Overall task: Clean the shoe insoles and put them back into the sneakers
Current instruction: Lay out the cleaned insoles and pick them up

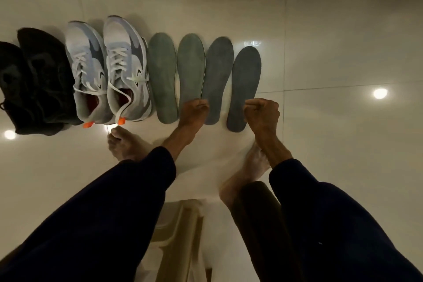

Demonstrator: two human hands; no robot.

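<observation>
Insoles (162, 75) lay four abreast on the pale floor (332, 52) at mid-frame, just right of the grey sneakers (124, 64).
The left hand (194, 111) curled its fingers over the heel of the second insole (191, 64); the right hand (263, 113) was fisted beside the fourth insole (245, 80) (whether it gripped anything could not be told).

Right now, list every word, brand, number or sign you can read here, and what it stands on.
No words or numbers can be read.
Curved logo mark, no letters: on the side of each grey sneaker.
Any print on the orange heel tabs: too small to read.
On the black shoes: too dark to tell.
On the insoles: no print shows.
</observation>
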